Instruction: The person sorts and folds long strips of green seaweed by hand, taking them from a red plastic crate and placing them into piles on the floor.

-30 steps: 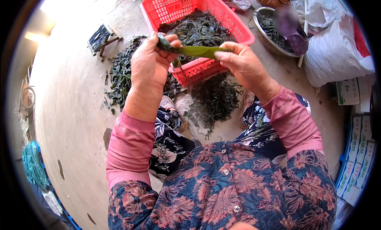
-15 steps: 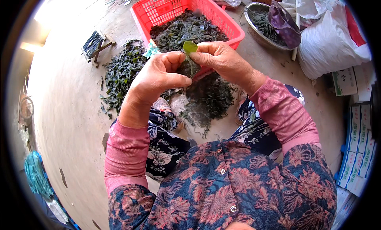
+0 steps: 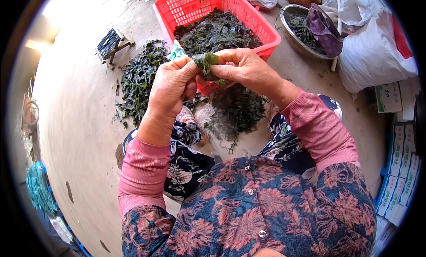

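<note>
A dark green piece of seaweed is stretched between my two hands, just over the near edge of a red plastic crate. My left hand pinches its left end, thumb against curled fingers. At the other end my right hand grips it between thumb and fingers. Loose seaweed fills the crate. Below my hands a dark seaweed heap lies on the floor between my feet, and a larger seaweed pile spreads to the left. A teal patterned scrap shows just beyond my left hand.
A small folding stool stands at the far left. At the far right are a metal basin of seaweed with a purple cloth over its rim, and a white sack. Stacked cartons line the right side.
The seaweed piece has turned from hanging upright to lying wider across between my hands. My left hand has rotated, its thumb now higher. The view has shifted slightly.
</note>
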`<state>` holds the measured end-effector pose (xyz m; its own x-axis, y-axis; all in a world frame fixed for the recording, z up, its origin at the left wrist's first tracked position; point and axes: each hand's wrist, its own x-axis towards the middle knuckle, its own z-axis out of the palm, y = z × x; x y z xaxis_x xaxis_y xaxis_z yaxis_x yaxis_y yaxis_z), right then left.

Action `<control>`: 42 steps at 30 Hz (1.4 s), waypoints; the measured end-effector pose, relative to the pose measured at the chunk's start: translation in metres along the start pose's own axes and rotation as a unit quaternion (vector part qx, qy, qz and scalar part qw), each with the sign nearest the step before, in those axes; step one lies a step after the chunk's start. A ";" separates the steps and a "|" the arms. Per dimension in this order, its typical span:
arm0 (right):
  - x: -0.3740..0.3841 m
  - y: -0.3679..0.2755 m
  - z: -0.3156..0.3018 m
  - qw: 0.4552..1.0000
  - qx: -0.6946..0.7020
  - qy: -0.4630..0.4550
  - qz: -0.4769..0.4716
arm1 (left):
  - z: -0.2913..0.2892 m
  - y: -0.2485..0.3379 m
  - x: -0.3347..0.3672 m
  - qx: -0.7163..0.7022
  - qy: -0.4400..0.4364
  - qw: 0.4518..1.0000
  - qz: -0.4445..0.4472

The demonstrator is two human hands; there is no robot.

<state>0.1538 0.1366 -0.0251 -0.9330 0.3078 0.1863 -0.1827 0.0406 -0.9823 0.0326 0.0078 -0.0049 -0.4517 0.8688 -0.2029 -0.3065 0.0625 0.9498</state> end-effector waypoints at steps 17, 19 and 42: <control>0.017 0.036 -0.007 0.955 -0.291 -0.003 0.061 | -0.072 -0.022 0.014 0.227 0.203 0.952 -0.036; 0.020 0.045 0.002 0.940 -0.342 0.014 0.016 | -0.078 -0.028 0.018 0.268 0.237 0.932 -0.058; 0.019 -0.003 -0.015 0.956 0.273 0.080 0.075 | -0.021 -0.009 0.008 0.116 0.023 0.989 -0.087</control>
<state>0.1414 0.1565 -0.0188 -0.9098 0.4151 -0.0050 -0.2252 -0.5036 -0.8341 0.0143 0.0041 -0.0204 -0.4475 0.8121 -0.3745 -0.1844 0.3260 0.9272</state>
